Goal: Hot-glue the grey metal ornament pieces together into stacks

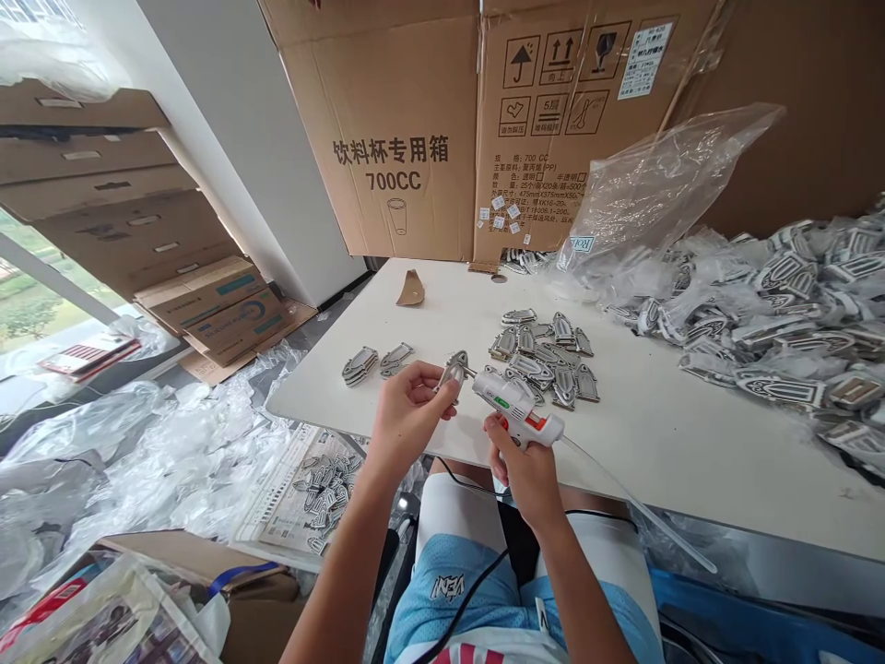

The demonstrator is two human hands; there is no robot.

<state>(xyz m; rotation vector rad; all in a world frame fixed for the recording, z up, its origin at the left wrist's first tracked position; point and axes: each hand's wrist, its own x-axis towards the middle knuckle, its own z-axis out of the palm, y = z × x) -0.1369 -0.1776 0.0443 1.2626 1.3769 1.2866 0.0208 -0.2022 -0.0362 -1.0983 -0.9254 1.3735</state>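
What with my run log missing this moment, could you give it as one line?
left hand: holding grey piece; right hand: gripping glue gun; nozzle: close to piece; similar pieces: on white table

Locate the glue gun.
In the head view, the white glue gun is just right of centre, in the right hand, its nozzle at the small grey piece that the left hand holds.

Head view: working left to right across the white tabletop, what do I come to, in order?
Leftmost stack of metal pieces, left hand pinching a metal piece, glue gun in the right hand, plastic-wrapped pile.
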